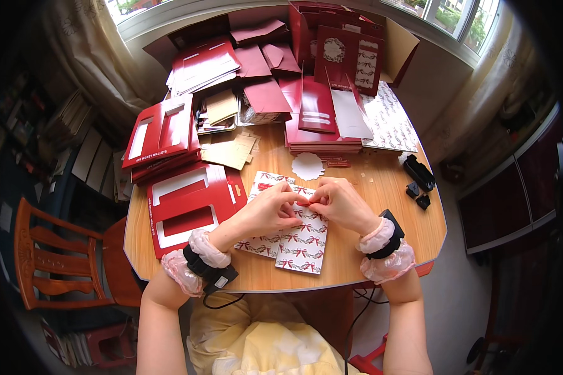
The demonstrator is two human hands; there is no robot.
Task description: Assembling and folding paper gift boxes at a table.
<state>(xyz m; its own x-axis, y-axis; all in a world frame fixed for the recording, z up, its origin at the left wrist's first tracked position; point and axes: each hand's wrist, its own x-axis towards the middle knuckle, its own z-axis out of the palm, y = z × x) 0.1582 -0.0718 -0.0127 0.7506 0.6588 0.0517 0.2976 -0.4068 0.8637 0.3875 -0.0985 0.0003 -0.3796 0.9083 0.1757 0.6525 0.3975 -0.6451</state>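
Two white money wallets printed with red bows and green garlands lie overlapping in front of me. The upper patterned wallet (301,250) is nearer my right, and the other patterned wallet (264,247) sticks out at its left. Over the upper one, my left hand (273,210) and my right hand (342,203) meet with fingertips pinched on a small red label (304,202); my fingers partly cover it. A similar red label (264,187) shows on the left wallet. Just beyond my hands lies a white scalloped paper tag (308,166).
Red packaging sleeves with cut-out windows (187,203) lie at the left. Red folders and boxes (325,140) stack toward the window. Small red strips (338,162) lie past my right hand. A black case (419,174) sits at the right edge. A wooden chair (62,250) stands left.
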